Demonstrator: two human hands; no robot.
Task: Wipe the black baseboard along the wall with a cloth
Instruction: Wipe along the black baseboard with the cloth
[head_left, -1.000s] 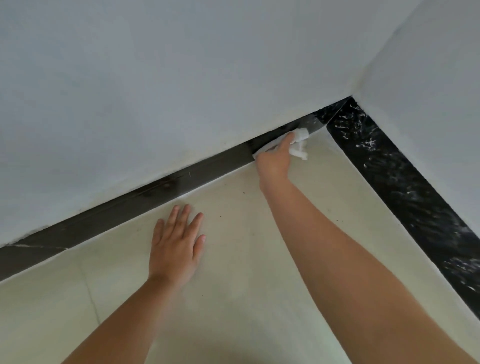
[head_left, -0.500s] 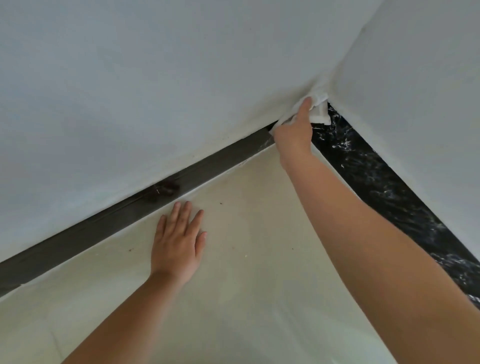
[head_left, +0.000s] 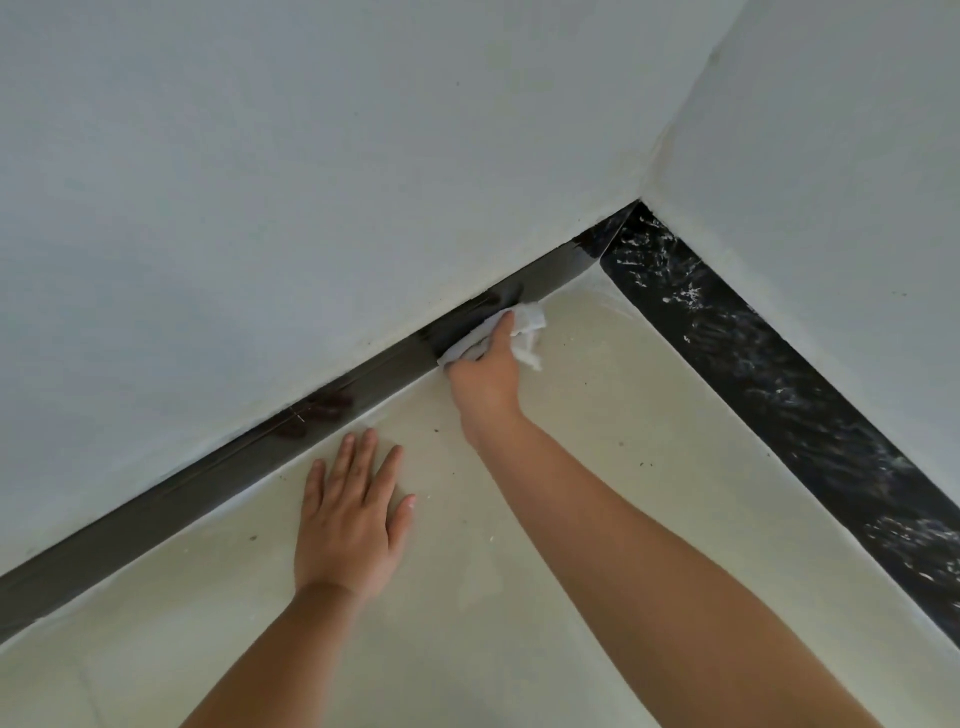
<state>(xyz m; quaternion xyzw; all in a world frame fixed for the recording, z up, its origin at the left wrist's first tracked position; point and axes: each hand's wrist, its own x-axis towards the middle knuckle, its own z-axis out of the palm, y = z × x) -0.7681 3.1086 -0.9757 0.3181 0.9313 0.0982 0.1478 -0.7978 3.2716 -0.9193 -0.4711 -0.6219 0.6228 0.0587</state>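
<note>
A glossy black baseboard (head_left: 208, 483) runs along the foot of the white wall from lower left up to the room corner. My right hand (head_left: 488, 374) grips a crumpled white cloth (head_left: 527, 322) and presses it against the baseboard, a short way left of the corner. My left hand (head_left: 348, 519) lies flat on the cream floor with fingers straight, just in front of the baseboard. A second baseboard (head_left: 779, 379), black with white speckles, runs along the right wall.
The two white walls meet at a corner (head_left: 641, 200) at upper right. Cream floor tiles (head_left: 597, 467) with small dark specks fill the space between the two baseboards.
My right hand has pulled the cloth back from the corner, leftward along the baseboard. My left hand has stayed flat on the floor.
</note>
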